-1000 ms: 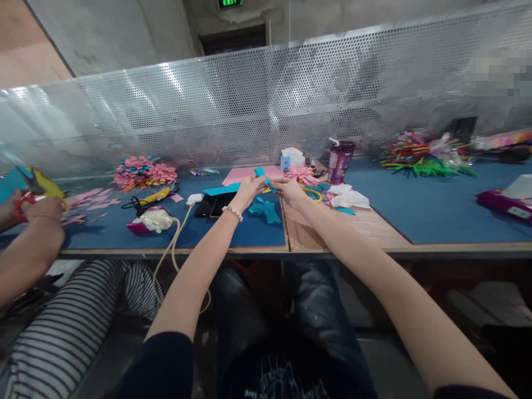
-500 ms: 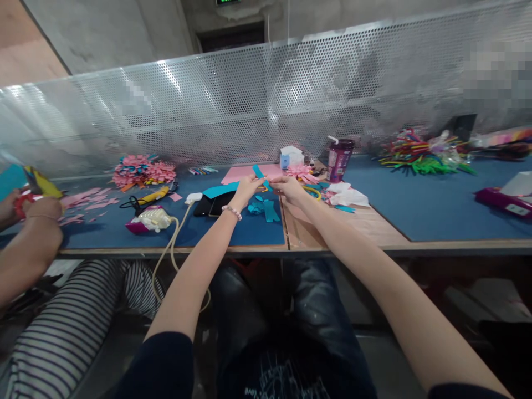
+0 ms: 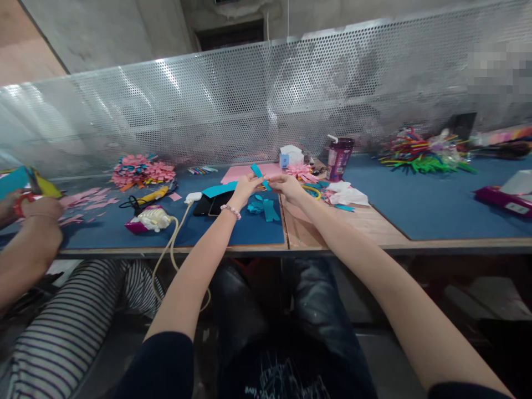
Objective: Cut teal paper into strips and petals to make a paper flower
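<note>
Above the table, a narrow blue paper strip slants between my two hands. My left hand, with a beaded bracelet at the wrist, pinches the strip from the left. On the other side my right hand has its fingers closed at the strip's lower part; its fingertips are partly hidden. Just below lie cut blue paper pieces on the blue mat. A larger blue paper sheet rests on a black object beside my left wrist. Pink fringed paper lies behind my right hand.
At left, a co-worker's hand holds red-handled scissors near blue paper. Pink scraps, a yellow-handled tool and a corded white plug lie nearby. A purple cup with a straw and crumpled tissue stand right.
My hands stay almost in place, and the blue strip's upper end has shifted slightly left. The co-worker's hands with the scissors have moved a little.
</note>
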A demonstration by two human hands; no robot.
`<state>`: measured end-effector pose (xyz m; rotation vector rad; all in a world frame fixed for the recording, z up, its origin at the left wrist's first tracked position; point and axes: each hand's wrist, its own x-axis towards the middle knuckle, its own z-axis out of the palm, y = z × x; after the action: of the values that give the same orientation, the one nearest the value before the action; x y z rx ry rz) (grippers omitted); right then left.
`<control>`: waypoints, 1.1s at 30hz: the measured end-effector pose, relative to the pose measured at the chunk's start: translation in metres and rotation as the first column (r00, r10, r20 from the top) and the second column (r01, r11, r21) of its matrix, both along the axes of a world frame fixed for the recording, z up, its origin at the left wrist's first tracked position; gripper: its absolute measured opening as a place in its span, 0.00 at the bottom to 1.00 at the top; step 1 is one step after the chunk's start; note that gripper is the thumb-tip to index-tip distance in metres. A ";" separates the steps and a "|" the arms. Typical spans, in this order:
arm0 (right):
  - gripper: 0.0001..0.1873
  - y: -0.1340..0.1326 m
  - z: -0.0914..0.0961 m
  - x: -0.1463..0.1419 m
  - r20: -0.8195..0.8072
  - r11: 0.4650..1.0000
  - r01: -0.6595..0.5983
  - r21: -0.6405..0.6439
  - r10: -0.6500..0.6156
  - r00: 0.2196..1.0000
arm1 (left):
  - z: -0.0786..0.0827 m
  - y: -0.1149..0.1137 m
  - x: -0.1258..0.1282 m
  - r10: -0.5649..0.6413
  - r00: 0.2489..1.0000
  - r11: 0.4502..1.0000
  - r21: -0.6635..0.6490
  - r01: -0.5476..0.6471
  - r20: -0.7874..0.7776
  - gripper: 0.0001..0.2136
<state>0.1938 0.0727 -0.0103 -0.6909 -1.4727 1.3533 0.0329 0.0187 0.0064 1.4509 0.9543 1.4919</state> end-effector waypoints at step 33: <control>0.13 -0.018 0.028 0.016 0.141 0.790 0.129 0.599 -0.263 0.954 | 0.018 -0.014 -0.009 0.364 0.913 0.890 0.358 -0.282 -0.185 0.12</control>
<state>0.2094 0.0545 0.0178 -0.5732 -1.8178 0.6070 0.0243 0.0044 0.0249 1.8158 1.1924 1.8071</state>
